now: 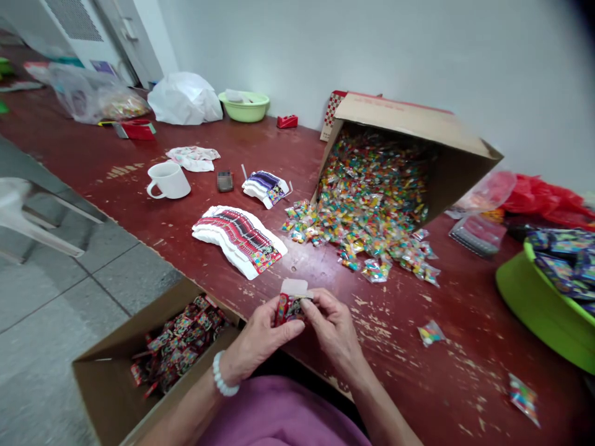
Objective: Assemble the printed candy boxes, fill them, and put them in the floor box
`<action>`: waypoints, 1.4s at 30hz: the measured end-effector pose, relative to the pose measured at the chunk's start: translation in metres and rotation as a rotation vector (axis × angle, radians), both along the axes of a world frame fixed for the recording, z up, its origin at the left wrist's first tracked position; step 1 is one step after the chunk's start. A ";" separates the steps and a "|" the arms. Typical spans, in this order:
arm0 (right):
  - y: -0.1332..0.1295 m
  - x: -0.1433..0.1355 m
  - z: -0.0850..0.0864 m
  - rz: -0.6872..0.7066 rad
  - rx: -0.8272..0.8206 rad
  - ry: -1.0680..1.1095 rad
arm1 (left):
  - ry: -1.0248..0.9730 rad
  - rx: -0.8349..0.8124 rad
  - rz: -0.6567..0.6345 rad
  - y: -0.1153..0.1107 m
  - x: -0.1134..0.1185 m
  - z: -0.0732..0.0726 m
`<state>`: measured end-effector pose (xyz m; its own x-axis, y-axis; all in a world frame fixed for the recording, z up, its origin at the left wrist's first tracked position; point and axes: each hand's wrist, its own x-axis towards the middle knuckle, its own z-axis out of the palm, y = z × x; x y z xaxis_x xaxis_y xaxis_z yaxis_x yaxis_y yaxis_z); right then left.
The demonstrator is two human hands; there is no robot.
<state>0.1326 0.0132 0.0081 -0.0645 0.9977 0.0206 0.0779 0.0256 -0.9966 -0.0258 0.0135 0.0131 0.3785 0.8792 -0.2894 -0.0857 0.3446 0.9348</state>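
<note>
Both hands meet at the table's front edge around a small red printed box (289,305) with a raised white flap. My left hand (264,331) is closed on the box's left side, a white beaded bracelet at the wrist. On its right side my right hand (332,319) pinches the top near the flap. Whether anything is inside the box is hidden by the fingers. Beyond it lies a fanned stack of flat red cartons (239,238). Clear candy packets (367,229) spill from a tipped cardboard box (400,118) at the back right.
An open carton (105,396) of filled red boxes stands at the lower left. On the table (260,148) are a white mug (171,181), purple cartons (266,188) and a pale green basin (245,110). A green tub (539,310) stands right, near two loose packets (431,333).
</note>
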 end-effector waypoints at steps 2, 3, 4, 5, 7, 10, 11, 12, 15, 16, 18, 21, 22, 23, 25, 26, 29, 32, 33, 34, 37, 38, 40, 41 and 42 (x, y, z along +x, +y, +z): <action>0.001 0.001 0.000 -0.003 -0.043 0.016 | 0.001 0.003 0.100 -0.003 0.000 -0.001; 0.001 0.001 -0.001 -0.016 -0.073 0.047 | 0.000 0.003 0.145 -0.005 0.000 -0.002; 0.000 0.000 -0.003 -0.041 -0.098 0.089 | 0.000 0.011 0.177 -0.007 0.001 -0.002; -0.001 -0.001 -0.005 -0.077 -0.117 0.140 | 0.002 0.034 0.200 -0.009 0.002 -0.002; -0.003 -0.005 -0.011 -0.154 -0.137 0.240 | 0.014 0.081 0.204 -0.011 0.004 -0.001; -0.007 -0.011 -0.018 -0.197 -0.093 0.297 | 0.054 0.101 0.158 -0.012 0.004 0.000; -0.007 -0.012 -0.019 -0.193 -0.073 0.296 | 0.072 0.108 0.148 -0.011 0.003 0.000; -0.008 -0.012 -0.020 -0.178 -0.061 0.298 | 0.081 0.114 0.140 -0.011 0.002 -0.001; -0.007 -0.009 -0.017 -0.103 -0.081 0.318 | 0.049 0.086 0.103 -0.009 -0.001 -0.002; -0.007 -0.007 -0.016 -0.085 -0.101 0.313 | 0.027 0.059 0.083 -0.009 -0.002 -0.003; -0.005 -0.002 -0.013 -0.058 -0.159 0.292 | -0.004 0.023 0.050 -0.010 -0.002 -0.003; -0.003 0.005 -0.011 -0.012 -0.263 0.324 | 0.023 0.042 0.029 -0.011 -0.001 -0.005; -0.002 0.006 -0.011 -0.006 -0.288 0.352 | 0.050 0.070 0.035 -0.011 -0.001 -0.005; 0.000 0.006 -0.011 -0.008 -0.305 0.380 | 0.083 0.109 0.049 -0.011 -0.001 -0.006; 0.002 0.006 -0.011 -0.048 -0.305 0.430 | 0.152 0.209 0.090 -0.009 -0.001 -0.007; 0.003 0.006 -0.011 -0.075 -0.291 0.454 | 0.180 0.253 0.111 -0.008 -0.001 -0.008; 0.005 0.005 -0.008 -0.093 -0.258 0.501 | 0.221 0.312 0.151 -0.006 0.000 -0.009; 0.004 0.007 -0.007 -0.005 -0.301 0.495 | 0.195 0.284 0.239 -0.008 0.002 -0.008; 0.003 0.007 -0.007 0.018 -0.315 0.488 | 0.159 0.250 0.275 -0.009 0.004 -0.007; 0.002 0.007 -0.007 0.027 -0.318 0.480 | 0.106 0.200 0.302 -0.010 0.005 -0.006; -0.001 0.007 -0.008 -0.009 -0.243 0.447 | -0.095 -0.015 0.245 -0.013 0.008 -0.002; -0.001 0.007 -0.009 -0.007 -0.221 0.445 | -0.152 -0.102 0.181 -0.014 0.008 -0.001; -0.003 0.006 -0.008 0.030 -0.206 0.442 | -0.231 -0.261 0.055 -0.014 0.009 0.000; -0.003 0.006 -0.006 0.057 -0.201 0.421 | -0.252 -0.322 0.020 -0.014 0.010 0.001; -0.004 0.006 -0.005 0.081 -0.183 0.386 | -0.261 -0.362 0.010 -0.014 0.010 0.000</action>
